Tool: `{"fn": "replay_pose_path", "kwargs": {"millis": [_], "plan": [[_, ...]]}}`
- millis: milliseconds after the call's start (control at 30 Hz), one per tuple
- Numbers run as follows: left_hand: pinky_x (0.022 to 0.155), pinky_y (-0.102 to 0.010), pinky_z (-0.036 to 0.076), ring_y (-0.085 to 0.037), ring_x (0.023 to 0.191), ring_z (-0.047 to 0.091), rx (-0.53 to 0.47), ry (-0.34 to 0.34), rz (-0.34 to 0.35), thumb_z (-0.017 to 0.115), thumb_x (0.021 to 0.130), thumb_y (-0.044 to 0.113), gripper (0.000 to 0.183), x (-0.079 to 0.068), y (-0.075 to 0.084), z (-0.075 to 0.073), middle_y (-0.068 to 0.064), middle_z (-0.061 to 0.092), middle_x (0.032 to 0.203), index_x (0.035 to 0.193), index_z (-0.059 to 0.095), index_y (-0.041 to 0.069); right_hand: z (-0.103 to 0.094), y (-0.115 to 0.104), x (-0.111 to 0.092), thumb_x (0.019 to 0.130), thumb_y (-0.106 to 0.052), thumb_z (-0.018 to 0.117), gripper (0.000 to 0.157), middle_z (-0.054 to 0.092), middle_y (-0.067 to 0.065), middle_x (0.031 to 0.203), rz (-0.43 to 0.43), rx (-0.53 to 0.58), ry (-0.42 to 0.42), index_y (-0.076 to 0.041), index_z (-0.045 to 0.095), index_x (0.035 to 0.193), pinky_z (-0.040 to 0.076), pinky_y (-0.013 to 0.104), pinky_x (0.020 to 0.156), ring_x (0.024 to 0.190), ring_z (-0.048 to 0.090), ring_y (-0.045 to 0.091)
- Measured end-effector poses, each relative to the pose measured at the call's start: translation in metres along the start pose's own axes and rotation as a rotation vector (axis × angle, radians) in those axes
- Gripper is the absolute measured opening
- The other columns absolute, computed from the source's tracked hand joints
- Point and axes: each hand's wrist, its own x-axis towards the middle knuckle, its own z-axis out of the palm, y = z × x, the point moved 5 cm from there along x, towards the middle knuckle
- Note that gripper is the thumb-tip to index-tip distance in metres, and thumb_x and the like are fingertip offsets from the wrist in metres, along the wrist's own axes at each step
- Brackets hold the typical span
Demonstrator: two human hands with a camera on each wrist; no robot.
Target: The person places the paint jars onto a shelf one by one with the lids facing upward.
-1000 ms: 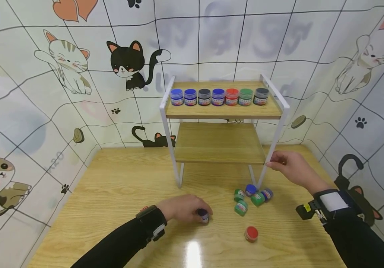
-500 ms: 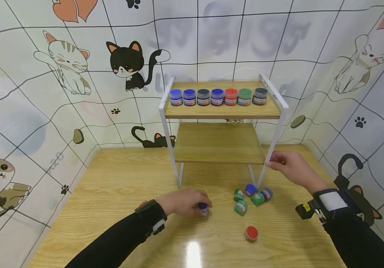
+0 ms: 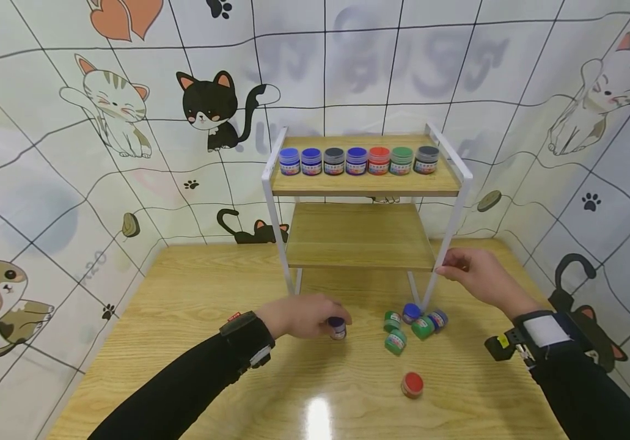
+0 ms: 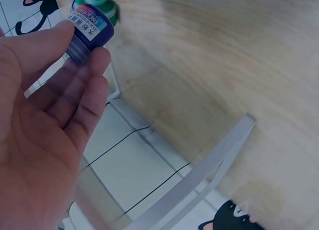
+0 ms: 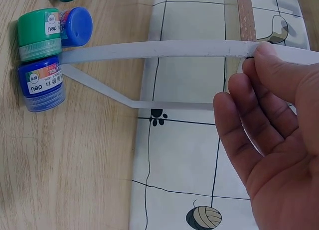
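Observation:
My left hand [image 3: 305, 315] pinches a small dark blue paint jar [image 3: 338, 330] between thumb and fingers, just above the table in front of the rack. Its printed label faces the camera in the left wrist view, where the jar [image 4: 92, 31] tilts at the fingertips. At the rack's right side, my right hand [image 3: 476, 276] pinches the white metal leg [image 3: 448, 241] near the lower shelf. In the right wrist view the thumb and index finger meet on that white frame [image 5: 149, 49], the other fingers loosely bent.
Several capped paint jars [image 3: 356, 161] stand in a row on the rack's upper shelf [image 3: 364, 183]; the lower shelf [image 3: 358, 235] is bare wood. Green jars [image 3: 395, 342] and blue jars [image 3: 410, 312] cluster by the right leg. Nearer stands a red-lidded jar [image 3: 412, 385]. Cat-printed walls surround the table.
My left hand has moved away from me, toward the rack, carrying the dark blue paint jar up off its earlier spot. The right hand stays on the rack leg.

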Motion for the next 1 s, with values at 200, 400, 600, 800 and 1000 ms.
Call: {"fn": "replay_pose_path", "kwargs": {"millis": [200,400,600,800,1000], "plan": [[0.097,-0.029,0.047,-0.008,0.109,0.055,0.058,-0.009,-0.011,0.061,0.094,0.022,0.034,0.000,0.005,-0.017,0.004,0.061,0.122,0.127,0.059,0.019,0.000,0.001,0.000,0.091,-0.016,0.065,0.011,0.066,0.006,0.082,-0.010,-0.002,0.002,-0.006,0.068,0.093,0.052,0.035,0.065,0.077,0.059,0.020],[0.095,-0.029,0.048,-0.008,0.106,0.057,0.087,-0.018,-0.017,0.061,0.094,0.022,0.034,0.001,0.008,-0.032,0.003,0.062,0.118,0.127,0.059,0.019,0.001,0.001,0.000,0.091,-0.016,0.065,0.011,0.066,0.007,0.083,-0.004,-0.001,0.001,-0.006,0.068,0.093,0.052,0.035,0.065,0.077,0.059,0.020],[0.095,-0.031,0.048,-0.010,0.107,0.057,0.103,-0.001,-0.028,0.060,0.095,0.022,0.033,0.000,0.013,-0.052,0.002,0.062,0.121,0.128,0.058,0.018,0.000,0.000,0.000,0.091,-0.016,0.065,0.011,0.066,0.008,0.083,-0.007,0.001,0.004,-0.006,0.069,0.093,0.052,0.035,0.065,0.077,0.059,0.020],[0.095,-0.032,0.049,-0.011,0.106,0.057,0.120,0.024,-0.066,0.059,0.095,0.020,0.033,-0.002,0.011,-0.071,0.001,0.062,0.122,0.128,0.058,0.019,0.000,0.000,0.000,0.091,-0.016,0.065,0.011,0.066,0.007,0.082,-0.010,0.002,0.004,-0.006,0.069,0.093,0.052,0.036,0.065,0.077,0.060,0.020],[0.096,-0.033,0.048,-0.014,0.109,0.057,0.126,0.032,-0.137,0.060,0.095,0.018,0.037,-0.003,0.004,-0.091,-0.001,0.061,0.126,0.131,0.056,0.018,0.001,0.001,0.000,0.091,-0.018,0.065,0.013,0.066,0.006,0.083,-0.007,0.008,-0.004,-0.006,0.068,0.094,0.052,0.036,0.066,0.078,0.060,0.020]]}}
